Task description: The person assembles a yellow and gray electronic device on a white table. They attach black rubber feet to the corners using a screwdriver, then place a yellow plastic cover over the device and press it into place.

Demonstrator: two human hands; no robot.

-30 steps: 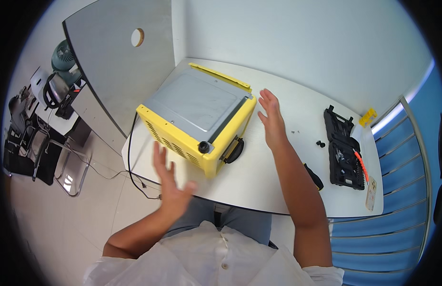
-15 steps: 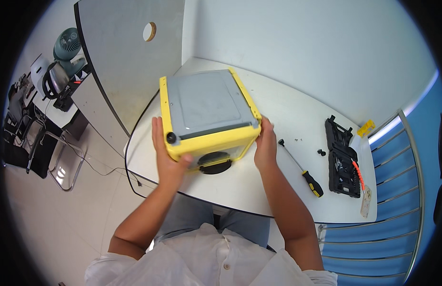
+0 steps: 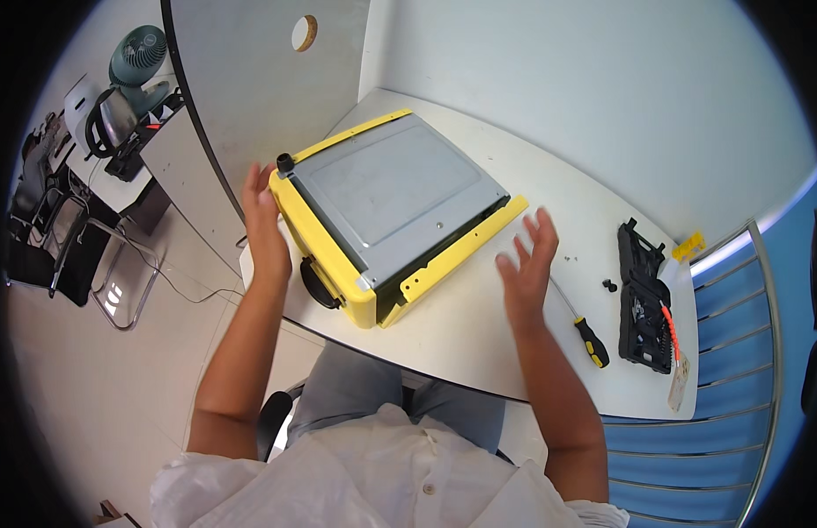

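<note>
A yellow box-shaped appliance (image 3: 391, 189) rests on the white table (image 3: 444, 352), turned at an angle. Its large grey metal panel faces up, with a stubby black foot at the far left corner and a dark handle on the near left side. At that left side, my left hand (image 3: 266, 231) has its fingers stretched out by the yellow edge; whether they touch it I cannot tell. My right hand (image 3: 527, 273) is off to the right, apart from the box, fingers spread and holding nothing. Beyond it lies a black and yellow screwdriver (image 3: 592, 343), its shaft tip behind my hand.
An open black tool case (image 3: 642, 308) with an orange flexible shaft (image 3: 669, 330) lies at the right. Small black parts (image 3: 609, 286) and tiny screws are nearby. A yellow piece (image 3: 688, 246) sits by the metal railing (image 3: 761, 264). A grey partition (image 3: 268, 97) borders the left.
The appliance has turned counterclockwise, its handle side now facing lower left. My right hand has let go and moved right; my left hand has shifted up and left along the box.
</note>
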